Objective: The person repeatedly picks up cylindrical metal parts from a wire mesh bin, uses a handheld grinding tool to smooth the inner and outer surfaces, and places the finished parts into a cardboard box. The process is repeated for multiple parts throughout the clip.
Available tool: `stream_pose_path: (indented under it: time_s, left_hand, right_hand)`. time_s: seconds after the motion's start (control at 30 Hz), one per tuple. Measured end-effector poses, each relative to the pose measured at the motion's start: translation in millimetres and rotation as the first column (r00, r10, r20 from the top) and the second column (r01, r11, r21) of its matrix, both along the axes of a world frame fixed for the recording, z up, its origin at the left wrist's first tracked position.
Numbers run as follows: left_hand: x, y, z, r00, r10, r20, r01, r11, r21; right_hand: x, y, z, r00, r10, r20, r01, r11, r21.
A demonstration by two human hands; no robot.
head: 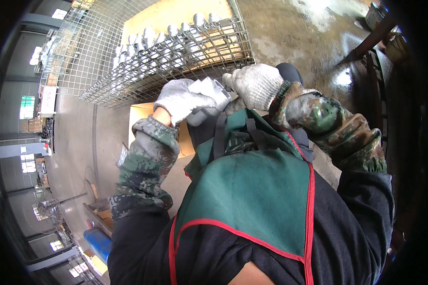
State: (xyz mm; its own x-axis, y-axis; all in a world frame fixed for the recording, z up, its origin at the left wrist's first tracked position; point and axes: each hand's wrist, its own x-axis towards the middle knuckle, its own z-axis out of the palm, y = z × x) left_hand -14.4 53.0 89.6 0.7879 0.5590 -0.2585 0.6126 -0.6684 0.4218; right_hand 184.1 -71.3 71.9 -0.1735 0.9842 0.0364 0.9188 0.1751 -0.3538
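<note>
My left hand (185,101), in a white knit glove, grips a grey metal fitting (217,94) above my lap. Bright light washes out part of its surface, so its exact shape is unclear. My right hand (258,85), gloved the same way, is curled at the fitting's right end, its fingertips against or very close to it. Whether those fingers hold something small is hidden. A wire mesh cage (185,66) stands just beyond both hands, with several similar silvery metal fittings (173,31) lined up along its near side.
Below my left hand stands an open cardboard box (137,123). Cardboard (157,17) lines the cage. A dark metal bar (369,37) and a bucket (374,17) are at upper right, over wet-looking floor (281,32). A blue drum (98,242) lies at lower left. My green apron (246,192) covers my front.
</note>
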Motion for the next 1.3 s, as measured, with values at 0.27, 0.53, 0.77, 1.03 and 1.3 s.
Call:
stream_pose_path:
  time_s: [0.27,0.53,0.77,1.03,1.3]
  left_hand:
    - [-8,8,6,0.928,0.365,0.072,-0.254,0.763,-0.594]
    - [-31,16,10,0.893,0.445,0.065,-0.238,0.591,-0.771]
    - [-73,15,-9,0.811,0.575,0.104,-0.206,0.448,-0.870]
    - [-208,79,-89,0.464,0.846,0.261,0.219,0.176,-0.960]
    - [-194,95,-183,0.679,0.581,-0.448,-0.533,0.811,0.244]
  right_hand:
    - [3,4,-11,0.988,0.109,0.106,-0.123,0.983,0.134]
    - [3,15,-1,0.963,0.235,0.133,-0.258,0.945,0.199]
    - [-4,18,14,0.924,0.372,0.089,-0.382,0.886,0.264]
    - [-8,53,-66,0.934,-0.099,-0.343,0.142,0.984,0.103]
    - [-14,64,-139,0.606,-0.431,-0.669,0.328,0.901,-0.284]
